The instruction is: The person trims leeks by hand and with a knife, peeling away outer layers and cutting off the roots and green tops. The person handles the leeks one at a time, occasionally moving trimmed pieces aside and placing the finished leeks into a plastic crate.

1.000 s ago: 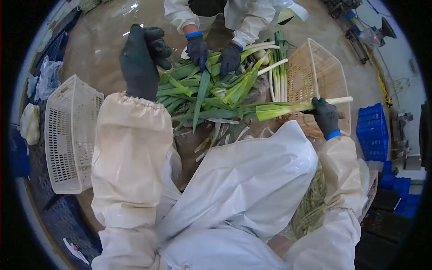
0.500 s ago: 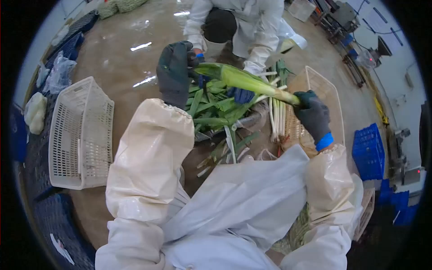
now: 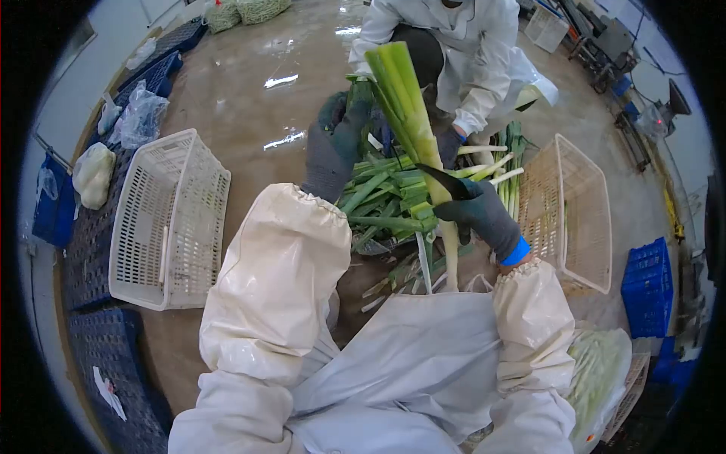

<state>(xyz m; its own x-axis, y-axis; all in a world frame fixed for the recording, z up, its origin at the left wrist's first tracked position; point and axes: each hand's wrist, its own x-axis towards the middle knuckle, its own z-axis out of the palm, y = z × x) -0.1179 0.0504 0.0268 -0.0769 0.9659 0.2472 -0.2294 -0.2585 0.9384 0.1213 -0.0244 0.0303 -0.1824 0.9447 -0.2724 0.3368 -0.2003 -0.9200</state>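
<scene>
Leek (image 3: 408, 113) swung upright; R hand (image 3: 484, 216) grips pale stalk, L hand (image 3: 333, 151) dark leaf (image 3: 357, 94).

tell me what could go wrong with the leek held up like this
1. The right hand grips the leek with what looks like a dark blade pointing toward the left hand; a slip could cut the glove.
2. The upright leek stands close to the co-worker's hand and might knock it.
3. The floor shines wet, so footing may slip.
</scene>
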